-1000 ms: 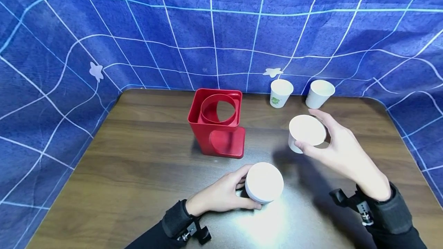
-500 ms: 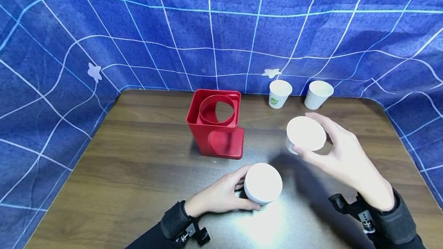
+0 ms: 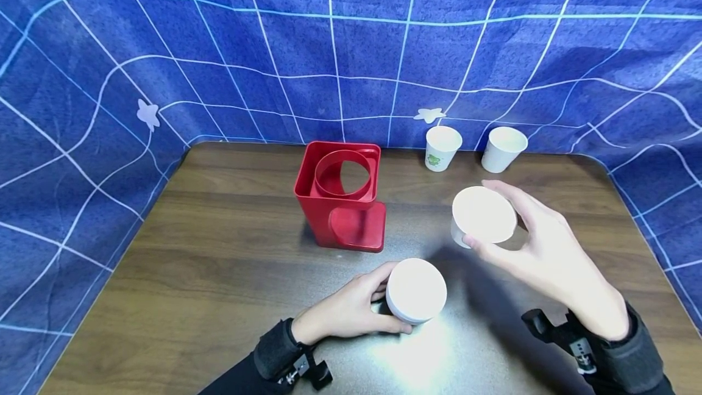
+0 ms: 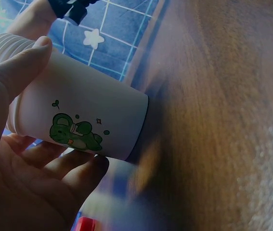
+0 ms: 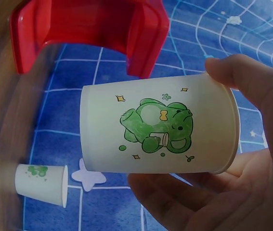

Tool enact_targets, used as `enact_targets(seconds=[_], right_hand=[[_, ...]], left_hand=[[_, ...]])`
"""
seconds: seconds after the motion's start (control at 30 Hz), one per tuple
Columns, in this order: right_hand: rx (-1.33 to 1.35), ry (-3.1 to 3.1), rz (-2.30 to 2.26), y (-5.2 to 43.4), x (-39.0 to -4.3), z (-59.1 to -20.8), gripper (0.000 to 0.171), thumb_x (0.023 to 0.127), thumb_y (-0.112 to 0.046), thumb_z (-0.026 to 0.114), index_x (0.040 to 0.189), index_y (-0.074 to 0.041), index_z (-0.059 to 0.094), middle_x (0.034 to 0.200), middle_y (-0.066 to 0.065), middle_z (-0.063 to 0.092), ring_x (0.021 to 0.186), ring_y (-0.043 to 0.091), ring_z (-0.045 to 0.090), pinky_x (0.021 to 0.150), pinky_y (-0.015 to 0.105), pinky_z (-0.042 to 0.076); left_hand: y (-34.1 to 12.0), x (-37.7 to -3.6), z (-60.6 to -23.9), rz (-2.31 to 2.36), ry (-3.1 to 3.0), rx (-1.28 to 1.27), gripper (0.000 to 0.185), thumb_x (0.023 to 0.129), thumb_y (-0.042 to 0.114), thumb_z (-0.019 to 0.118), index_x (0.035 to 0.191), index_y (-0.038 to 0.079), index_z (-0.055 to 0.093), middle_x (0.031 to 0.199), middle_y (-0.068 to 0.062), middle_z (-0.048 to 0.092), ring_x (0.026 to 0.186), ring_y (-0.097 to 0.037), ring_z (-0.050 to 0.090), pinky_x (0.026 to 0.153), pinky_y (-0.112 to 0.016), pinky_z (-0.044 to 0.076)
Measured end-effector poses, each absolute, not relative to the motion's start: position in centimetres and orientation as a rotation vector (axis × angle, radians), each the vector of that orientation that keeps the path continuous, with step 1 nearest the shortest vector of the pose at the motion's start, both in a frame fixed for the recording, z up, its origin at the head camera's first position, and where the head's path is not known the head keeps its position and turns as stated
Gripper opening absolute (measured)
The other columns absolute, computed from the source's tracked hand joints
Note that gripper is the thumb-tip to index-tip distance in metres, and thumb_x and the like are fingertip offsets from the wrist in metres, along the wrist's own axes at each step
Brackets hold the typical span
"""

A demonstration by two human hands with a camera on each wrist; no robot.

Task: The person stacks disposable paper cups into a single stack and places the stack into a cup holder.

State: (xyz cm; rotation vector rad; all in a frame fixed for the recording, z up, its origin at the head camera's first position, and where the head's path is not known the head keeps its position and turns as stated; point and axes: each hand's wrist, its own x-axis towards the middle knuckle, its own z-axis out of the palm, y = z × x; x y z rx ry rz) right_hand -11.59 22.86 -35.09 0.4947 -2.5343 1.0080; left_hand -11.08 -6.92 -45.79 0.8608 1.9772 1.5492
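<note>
Left hand (image 3: 345,309) fingers clamp the lower-centre cup (image 3: 417,290) on the counter (image 3: 219,249); right hand (image 3: 543,249) fingers clamp a raised cup (image 3: 482,215) at centre right.

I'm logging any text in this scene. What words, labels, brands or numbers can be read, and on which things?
No readable text, brand or number shows in any view.
Cup in the right hand: only a green cartoon animal with sparkles.
Cup in the left hand: the same kind of green drawing.
Red holder: unmarked.

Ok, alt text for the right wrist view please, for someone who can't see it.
The right hand grips a white paper cup printed with a green cartoon animal, held off the table. Behind it are a red holder, blue grid cloth and another small cup.
</note>
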Motion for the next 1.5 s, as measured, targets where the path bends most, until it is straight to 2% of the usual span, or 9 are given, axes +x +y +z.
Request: enact_targets(seconds=[0.2, 0.47, 0.73, 0.97, 1.27, 1.5], right_hand=[[0.489, -2.561, 1.031, 22.6, -10.8, -34.6, 0.078, 0.072, -0.017, 0.093, 0.142, -0.021, 0.059, 0.132, 0.001, 0.066, 0.114, -0.009, 0.054, 0.094, 0.002, 0.037], [0.523, -2.55, 1.022, 22.4, -10.2, -34.3, 0.083, 0.069, -0.013, 0.095, 0.143, -0.017, 0.058, 0.137, 0.004, 0.064, 0.119, -0.011, 0.052, 0.096, 0.0, 0.037], [0.55, -2.537, 1.061, 22.0, -9.3, -33.7, 0.087, 0.067, -0.01, 0.095, 0.145, -0.02, 0.057, 0.134, 0.0, 0.066, 0.113, -0.007, 0.057, 0.093, 0.002, 0.042], [0.574, -2.543, 1.05, 21.7, -8.7, -33.4, 0.094, 0.063, -0.011, 0.098, 0.147, -0.022, 0.056, 0.131, -0.004, 0.067, 0.109, -0.006, 0.059, 0.09, 0.002, 0.044], [0.667, -2.506, 1.133, 21.4, -8.1, -33.0, 0.099, 0.059, -0.005, 0.098, 0.148, -0.02, 0.055, 0.132, -0.006, 0.066, 0.115, -0.003, 0.06, 0.096, 0.005, 0.046], [0.736, -2.495, 1.184, 20.9, -7.8, -32.8, 0.098, 0.056, -0.004, 0.099, 0.144, -0.012, 0.058, 0.134, 0.002, 0.067, 0.119, 0.001, 0.06, 0.098, 0.008, 0.047]], left_hand=[[-6.9, -11.0, -45.9, 1.557, 1.98, 0.882, 0.085, 0.08, 0.016, 0.09, 0.15, 0.023, 0.043, 0.143, 0.002, 0.059, 0.13, -0.009, 0.059, 0.111, -0.026, 0.048], [-6.9, -11.1, -46.1, 1.548, 1.995, 0.869, 0.083, 0.08, 0.018, 0.09, 0.149, 0.024, 0.044, 0.142, 0.002, 0.059, 0.129, -0.008, 0.06, 0.111, -0.026, 0.048], [-6.8, -11.2, -45.9, 1.547, 1.977, 0.804, 0.084, 0.079, 0.016, 0.091, 0.147, 0.031, 0.045, 0.142, 0.007, 0.059, 0.13, -0.007, 0.059, 0.112, -0.022, 0.046], [-6.8, -11.2, -46.1, 1.567, 1.973, 0.88, 0.084, 0.08, 0.014, 0.09, 0.15, 0.022, 0.044, 0.143, 0.001, 0.058, 0.13, -0.009, 0.059, 0.111, -0.024, 0.047], [-6.9, -11.1, -46.0, 1.57, 1.963, 0.881, 0.084, 0.08, 0.014, 0.09, 0.149, 0.022, 0.043, 0.142, 0.002, 0.059, 0.13, -0.008, 0.059, 0.111, -0.024, 0.048], [-6.8, -11.2, -45.8, 1.533, 1.997, 0.86, 0.085, 0.081, 0.019, 0.09, 0.151, 0.025, 0.043, 0.143, 0.004, 0.058, 0.131, -0.007, 0.058, 0.111, -0.022, 0.047]])
